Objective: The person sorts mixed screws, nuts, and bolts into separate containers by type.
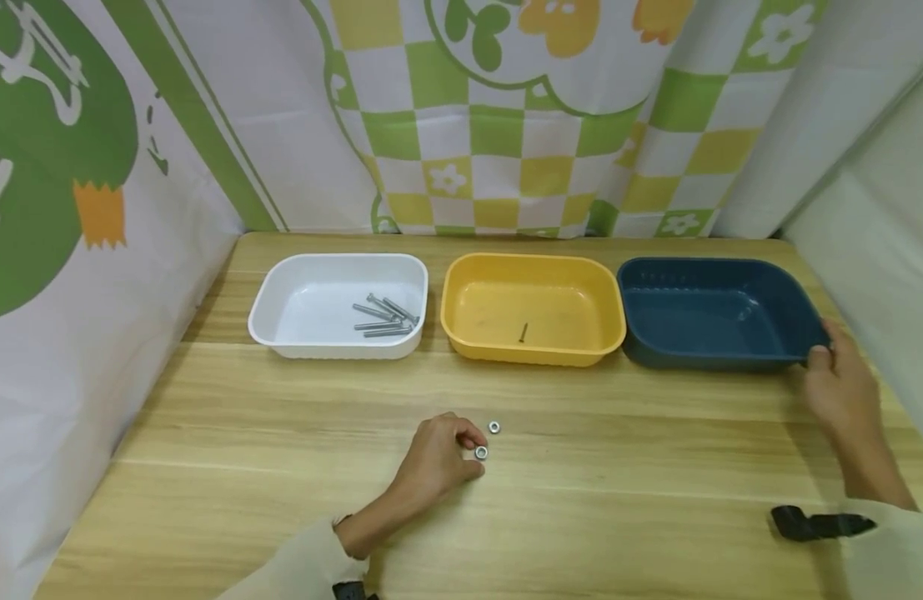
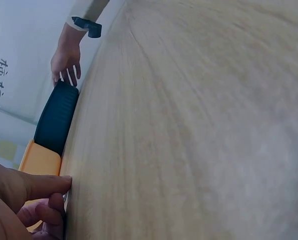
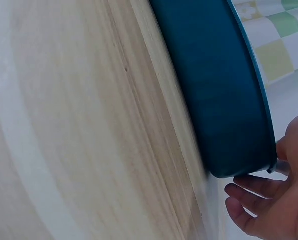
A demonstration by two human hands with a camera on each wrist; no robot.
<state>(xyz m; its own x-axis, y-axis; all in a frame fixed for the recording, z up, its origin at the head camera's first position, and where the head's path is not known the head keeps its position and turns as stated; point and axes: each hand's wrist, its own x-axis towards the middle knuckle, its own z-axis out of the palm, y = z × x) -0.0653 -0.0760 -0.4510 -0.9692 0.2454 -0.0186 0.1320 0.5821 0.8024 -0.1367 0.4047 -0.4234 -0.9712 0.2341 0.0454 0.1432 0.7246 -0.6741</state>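
In the head view, a small metal nut (image 1: 481, 452) lies between the thumb and curled forefinger of my left hand (image 1: 434, 462), low over the wooden table. A second nut (image 1: 494, 427) rests on the table just beyond those fingertips. From the left wrist view, the left hand (image 2: 26, 195) has its fingertips down at the tabletop, mostly covering the nut. My right hand (image 1: 844, 383) grips the right end of the dark blue plastic bin (image 1: 719, 362), thumb over the rim. Fingers of the right hand (image 3: 283, 192) show against the bin's outer end in the right wrist view.
Left of the blue bin stand a yellow bin (image 1: 532, 354) with one small screw (image 1: 524, 332) in it and a white bin (image 1: 333, 350) holding several bolts (image 1: 386, 325). A patterned curtain (image 1: 499, 133) hangs behind the table (image 1: 619, 483), with white sheeting at both sides.
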